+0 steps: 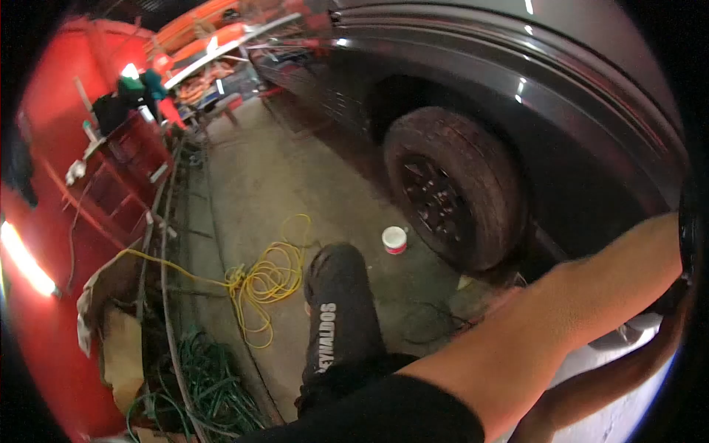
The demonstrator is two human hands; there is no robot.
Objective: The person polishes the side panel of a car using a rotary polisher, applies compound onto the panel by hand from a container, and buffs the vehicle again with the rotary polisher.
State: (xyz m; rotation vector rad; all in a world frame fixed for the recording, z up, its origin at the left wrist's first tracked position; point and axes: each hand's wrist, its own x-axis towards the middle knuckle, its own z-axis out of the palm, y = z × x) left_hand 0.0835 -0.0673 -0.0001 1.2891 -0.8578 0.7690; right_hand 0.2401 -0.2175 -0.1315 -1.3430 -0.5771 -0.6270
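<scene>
A bare forearm [546, 325] in a black short sleeve [421, 410] reaches across the lower right. Its hand lies beyond the right edge of the view. Below it, part of a second arm [613, 395] shows, and that hand is out of sight too. The arms run alongside a dark car [591, 170], close behind its wheel [465, 192]. What either hand touches cannot be seen. My bent leg [340, 303], in dark trousers with white lettering, is at the bottom centre.
A small white tub [395, 240] stands on the concrete floor [273, 177] near the wheel. A coiled yellow cord [266, 284] lies left of my leg. Tangled green hose [199, 376] and a metal ladder-like frame [173, 244] line the red wall [59, 170].
</scene>
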